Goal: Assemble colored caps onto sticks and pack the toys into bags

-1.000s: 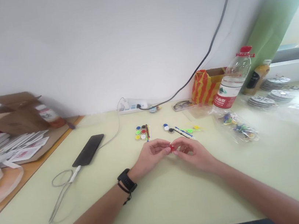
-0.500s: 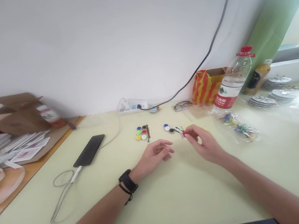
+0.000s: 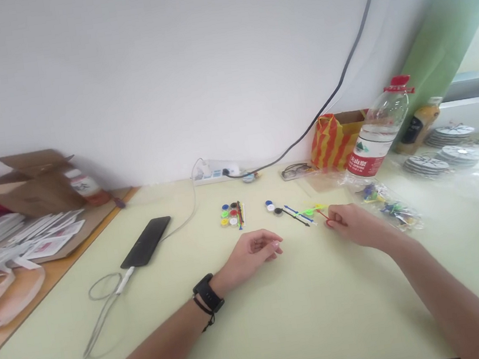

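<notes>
My right hand [image 3: 355,225] is closed, thumb and fingers pinching one end of a thin red plastic arrow [image 3: 321,214]. Beside that arrow lie loose black [image 3: 296,217], blue, white, green and yellow arrows, some overlapping. Three small round discs, blue, white [image 3: 271,208] and black, sit just left of them. My left hand [image 3: 250,255] rests on the table with its fingers loosely curled and apart, holding nothing. Beyond it is a group of coloured discs [image 3: 233,213] in rows, with several arrows [image 3: 240,215] laid side by side along their right.
A black phone [image 3: 145,242] on a cable lies left. At the back are a power strip [image 3: 214,174], glasses [image 3: 295,170], a striped bag [image 3: 329,140] and a large water bottle [image 3: 375,130]. Clear bags of coloured parts [image 3: 398,213] and stacked discs [image 3: 427,165] are right.
My right hand has moved right, away from the three discs, with the red piece in its fingers. More of the loose arrows now show. My left hand has barely moved.
</notes>
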Motion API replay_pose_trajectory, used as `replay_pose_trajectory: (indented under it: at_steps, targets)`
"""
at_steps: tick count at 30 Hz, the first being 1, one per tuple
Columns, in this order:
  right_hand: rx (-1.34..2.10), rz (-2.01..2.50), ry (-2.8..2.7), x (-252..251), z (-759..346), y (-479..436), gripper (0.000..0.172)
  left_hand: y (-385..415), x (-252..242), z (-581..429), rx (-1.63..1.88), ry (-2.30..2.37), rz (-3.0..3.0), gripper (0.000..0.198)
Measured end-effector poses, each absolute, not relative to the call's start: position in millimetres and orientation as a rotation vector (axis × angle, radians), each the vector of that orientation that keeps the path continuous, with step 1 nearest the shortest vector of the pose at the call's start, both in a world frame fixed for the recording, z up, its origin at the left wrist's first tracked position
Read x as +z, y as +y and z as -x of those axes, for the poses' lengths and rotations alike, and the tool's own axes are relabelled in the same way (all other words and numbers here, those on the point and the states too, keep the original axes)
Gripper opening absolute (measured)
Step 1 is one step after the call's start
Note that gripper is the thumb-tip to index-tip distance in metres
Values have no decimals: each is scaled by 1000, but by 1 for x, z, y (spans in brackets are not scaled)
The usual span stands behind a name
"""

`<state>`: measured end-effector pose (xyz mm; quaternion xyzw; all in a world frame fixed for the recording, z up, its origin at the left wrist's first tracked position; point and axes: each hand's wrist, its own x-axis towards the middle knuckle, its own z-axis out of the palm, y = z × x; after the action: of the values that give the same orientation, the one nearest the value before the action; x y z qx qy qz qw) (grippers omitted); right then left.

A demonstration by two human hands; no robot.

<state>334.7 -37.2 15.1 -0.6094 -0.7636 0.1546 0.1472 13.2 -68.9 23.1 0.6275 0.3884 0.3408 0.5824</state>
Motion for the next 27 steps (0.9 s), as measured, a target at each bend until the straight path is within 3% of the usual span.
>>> replay_pose_trajectory:
  at_steps: [10, 27]
  targets:
    - [50, 1582, -2118, 19, -321, -43, 15, -68, 22, -13, 785, 888, -1469, 35]
    - [178, 1320, -2374, 10, -279, -58, 11, -67, 15, -13, 793, 941, -1627, 29]
